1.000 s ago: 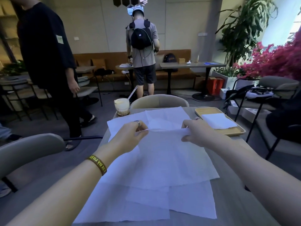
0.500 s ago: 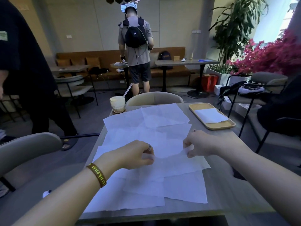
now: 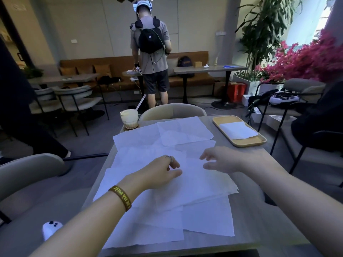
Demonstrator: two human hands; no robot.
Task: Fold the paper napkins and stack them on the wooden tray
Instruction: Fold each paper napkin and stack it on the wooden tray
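Head view: grey table (image 3: 259,210) covered in loose paper napkins (image 3: 207,219), white, unfolded, overlapping in a messy spread from the near edge to the far edge. One creased sheet, the top napkin (image 3: 196,184), lies across the middle under both hands.

Left hand (image 3: 161,171) sits low on the top napkin, centre-left. Its fingers are loosely curled with the thumb out flat toward the right, and no paper is visibly pinched. There is a ring (image 3: 169,158) on one finger and a dark wristband (image 3: 121,197) with yellow lettering.

Right hand (image 3: 220,160) is just right of the left and apart from it. Its fingers are spread and relaxed, holding nothing. It is motion-blurred, so I can't tell whether the fingertips touch the sheet.

Wooden tray (image 3: 241,144) sits at the far right of the table, clear of the spread. One folded napkin (image 3: 238,129) lies flat in it.

At the far left table edge stands a drink glass (image 3: 129,118) with a straw, touching the far-left napkin corner or just beside it. A beige chair (image 3: 172,111) is behind the table. Further back a person with a backpack (image 3: 151,52) stands facing away. Pink flowers (image 3: 306,58) are at far right. A small white device (image 3: 51,226) lies near left, off the table.
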